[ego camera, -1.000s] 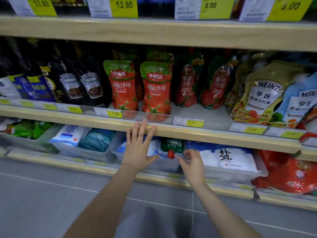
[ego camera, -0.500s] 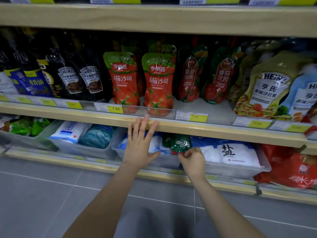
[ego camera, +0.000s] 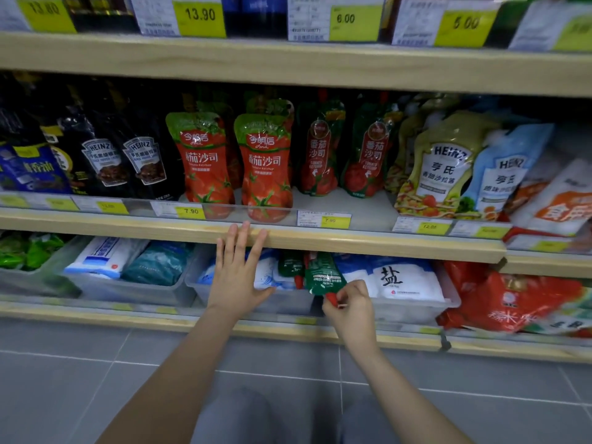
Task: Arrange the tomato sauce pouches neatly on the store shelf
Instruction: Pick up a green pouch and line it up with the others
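The green sauce pouch (ego camera: 323,275) is down on the bottom shelf, upside down over a clear bin (ego camera: 413,310) of white salt bags (ego camera: 403,280), right hand (ego camera: 350,304) pinching its red cap. Left hand (ego camera: 237,277) hangs loose, fingers spread, holding nothing, fingertips by the wooden shelf edge (ego camera: 384,243). More tomato pouches (ego camera: 266,168) stand above

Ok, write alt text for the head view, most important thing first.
The right hand pinches the red cap of a green pouch pulled from the bin under the shelf. The left hand, fingers straight, reaches to the shelf edge below two red pouches.
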The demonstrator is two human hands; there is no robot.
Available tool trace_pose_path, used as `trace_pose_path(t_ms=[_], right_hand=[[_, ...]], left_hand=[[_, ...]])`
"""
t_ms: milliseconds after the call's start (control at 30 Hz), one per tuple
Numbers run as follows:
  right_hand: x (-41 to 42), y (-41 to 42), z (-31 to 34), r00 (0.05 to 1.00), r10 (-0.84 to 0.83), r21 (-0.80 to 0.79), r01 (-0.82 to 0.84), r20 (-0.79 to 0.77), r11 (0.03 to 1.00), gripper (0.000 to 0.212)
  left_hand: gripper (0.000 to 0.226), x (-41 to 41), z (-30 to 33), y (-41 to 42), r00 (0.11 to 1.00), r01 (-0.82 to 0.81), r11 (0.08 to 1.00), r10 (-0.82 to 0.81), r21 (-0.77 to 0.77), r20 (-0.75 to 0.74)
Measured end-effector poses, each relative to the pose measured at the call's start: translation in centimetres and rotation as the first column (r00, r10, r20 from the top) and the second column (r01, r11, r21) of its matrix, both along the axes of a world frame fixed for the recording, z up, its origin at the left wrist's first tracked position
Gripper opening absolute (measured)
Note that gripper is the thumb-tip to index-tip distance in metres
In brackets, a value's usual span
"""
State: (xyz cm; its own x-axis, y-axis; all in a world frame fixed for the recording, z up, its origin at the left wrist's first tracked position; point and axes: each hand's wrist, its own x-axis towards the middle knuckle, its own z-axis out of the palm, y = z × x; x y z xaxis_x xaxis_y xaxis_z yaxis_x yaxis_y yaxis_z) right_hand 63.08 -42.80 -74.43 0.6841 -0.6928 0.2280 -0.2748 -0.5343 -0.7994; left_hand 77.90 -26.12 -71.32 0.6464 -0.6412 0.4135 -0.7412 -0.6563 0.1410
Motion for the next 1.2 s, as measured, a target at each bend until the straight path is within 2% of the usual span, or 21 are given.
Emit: trace_pose_path(t_ms=[100, 200, 267, 333, 400, 500, 567, 600, 733, 800, 967, 1100, 1200], right_hand=[[-2.2, -0.5, 2.7, 0.995, 0.073, 0.0, -0.073, 0.075, 0.997, 0.016], [-3.0, -1.5, 6.9, 0.992, 0.082, -0.046, -0.078, 0.091, 0.996, 0.015], [-2.7, -2.3, 10.1, 0.994, 0.067, -0.017, -0.065, 0.09, 0.998, 0.016], [-2.3, -2.9, 12.9, 0.994, 0.083, 0.019, -0.084, 0.071, 0.996, 0.02], [-2.3, -3.2, 14.9, 0.994, 0.098, 0.015, -0.099, 0.051, 0.995, 0.022], [-2.9, -3.9, 16.5, 0.994, 0.067, 0.052, -0.072, 0.089, 0.996, 0.024], [-3.3, -4.5, 17.0, 0.99, 0.041, 0.129, -0.059, 0.138, 0.99, 0.024], [-3.4, -4.6, 17.2, 0.989, 0.038, 0.157, -0.06, 0.143, 0.986, 0.024], [-2.6, -4.7, 17.5, 0.987, 0.074, 0.278, -0.112, 0.143, 0.954, 0.029], [-2.5, -5.0, 17.7, 0.989, 0.084, 0.334, -0.121, 0.122, 0.935, 0.03], [-2.7, -5.8, 18.4, 0.988, 0.154, 0.43, -0.137, -0.005, 0.892, 0.026], [-3.7, -6.2, 17.0, 0.98, 0.188, 0.353, -0.199, 0.066, 0.914, 0.026], [-5.4, -6.2, 14.0, 0.981, 0.185, 0.284, -0.196, 0.066, 0.939, 0.042]], left_hand=[[0.113, -0.9, 1.2, 0.2, 0.998, 0.022, 0.999, -0.024, -0.034, -0.06], [0.103, -3.4, 1.4, -0.5, 0.968, 0.181, 0.973, -0.202, -0.144, -0.151], [0.098, -6.1, 1.0, -2.0, 0.921, 0.256, 0.945, -0.302, -0.203, -0.245], [0.1, -7.7, 0.6, -4.3, 0.884, 0.219, 0.928, -0.319, -0.3, -0.342], [0.098, -8.5, 0.9, -6.4, 0.826, 0.133, 0.907, -0.324, -0.399, -0.461], [0.076, -9.4, 0.8, -7.7, 0.703, 0.141, 0.921, -0.352, -0.364, -0.618], [0.082, -10.5, -0.1, -8.0, 0.615, 0.162, 0.908, -0.398, -0.385, -0.68], [0.085, -11.0, -0.3, -8.1, 0.602, 0.139, 0.903, -0.404, -0.407, -0.689], [0.062, -9.9, 0.0, -8.9, 0.628, 0.001, 0.881, -0.368, -0.472, -0.685], [0.058, -8.9, 0.0, -8.7, 0.648, 0.031, 0.909, -0.335, -0.416, -0.684], [0.056, -8.8, -0.4, -7.9, 0.585, 0.076, 0.932, -0.329, -0.353, -0.741], [0.047, -8.8, -0.1, -7.8, 0.517, 0.048, 0.912, -0.371, -0.406, -0.772], [0.047, -8.9, 0.3, -7.8, 0.478, 0.045, 0.889, -0.419, -0.455, -0.772]])
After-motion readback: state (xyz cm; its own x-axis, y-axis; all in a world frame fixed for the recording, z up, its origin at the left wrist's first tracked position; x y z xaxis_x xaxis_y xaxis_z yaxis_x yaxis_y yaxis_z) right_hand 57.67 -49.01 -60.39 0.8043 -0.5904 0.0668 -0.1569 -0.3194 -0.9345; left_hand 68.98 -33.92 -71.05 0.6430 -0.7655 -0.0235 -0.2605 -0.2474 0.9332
